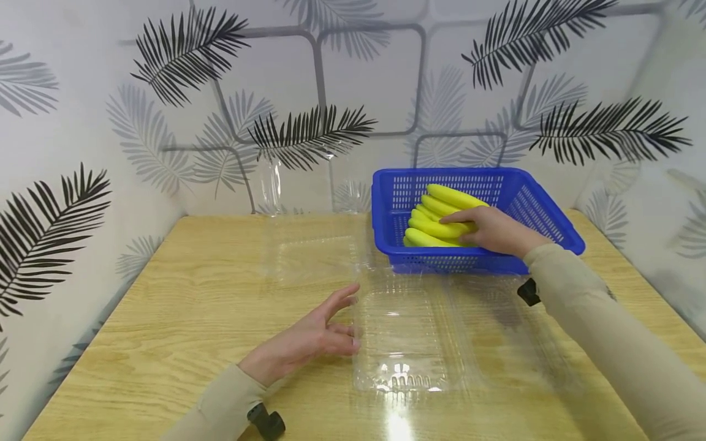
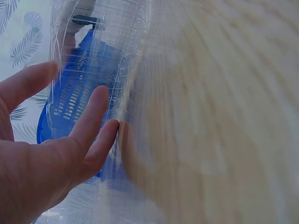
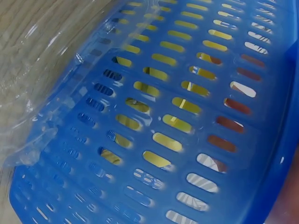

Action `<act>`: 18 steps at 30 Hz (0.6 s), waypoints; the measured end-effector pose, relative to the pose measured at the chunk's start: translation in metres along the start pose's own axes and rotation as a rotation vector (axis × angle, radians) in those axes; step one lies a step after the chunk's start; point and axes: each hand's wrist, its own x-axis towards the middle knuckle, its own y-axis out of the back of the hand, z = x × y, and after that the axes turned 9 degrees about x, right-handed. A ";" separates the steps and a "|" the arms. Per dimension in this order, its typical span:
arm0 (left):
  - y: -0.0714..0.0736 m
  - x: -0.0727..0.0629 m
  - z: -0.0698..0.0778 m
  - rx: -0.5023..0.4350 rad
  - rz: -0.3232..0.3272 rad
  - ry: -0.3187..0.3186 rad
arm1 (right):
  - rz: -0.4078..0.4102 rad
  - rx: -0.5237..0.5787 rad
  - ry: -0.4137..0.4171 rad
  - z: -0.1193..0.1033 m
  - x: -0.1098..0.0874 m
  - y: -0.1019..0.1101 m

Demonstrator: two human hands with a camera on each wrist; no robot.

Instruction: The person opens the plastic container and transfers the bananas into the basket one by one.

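My right hand [image 1: 499, 229] reaches into the blue plastic basket [image 1: 480, 260] and grips a yellow banana [image 1: 438, 228] among several others. The right wrist view shows the basket's slotted side [image 3: 154, 109] with yellow behind the slots, and the fingers are hidden there. My left hand [image 1: 314, 340] is at the left side of a clear plastic clamshell container [image 1: 399, 331], its fingers spread and touching the wall. In the left wrist view, fingertips of the left hand [image 2: 60, 154] lie against the clear ribbed side [image 2: 124, 70].
A hinged lid [image 1: 507, 337] lies open to the right of the near container. Another clear container [image 1: 317, 254] stands behind, its lid upright against the leaf-patterned wall [image 1: 364, 79]. Everything stands on a wooden table [image 1: 182, 331], with the wall along its back.
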 end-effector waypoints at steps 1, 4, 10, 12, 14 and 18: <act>0.000 0.000 0.000 0.004 0.002 0.000 | 0.002 -0.001 0.001 0.000 0.000 0.000; 0.000 0.000 0.001 0.011 0.007 0.000 | 0.008 -0.002 -0.003 0.000 0.000 0.001; 0.000 0.000 0.001 0.005 0.006 0.004 | 0.005 -0.010 -0.013 -0.001 -0.003 0.001; -0.001 0.000 0.001 0.002 0.004 0.003 | 0.008 -0.016 -0.013 -0.002 -0.004 0.002; -0.001 0.000 0.000 0.002 0.005 0.000 | 0.013 -0.022 -0.011 -0.003 -0.005 0.003; -0.001 0.000 0.000 0.015 0.007 0.001 | 0.020 -0.019 -0.014 -0.007 -0.009 0.004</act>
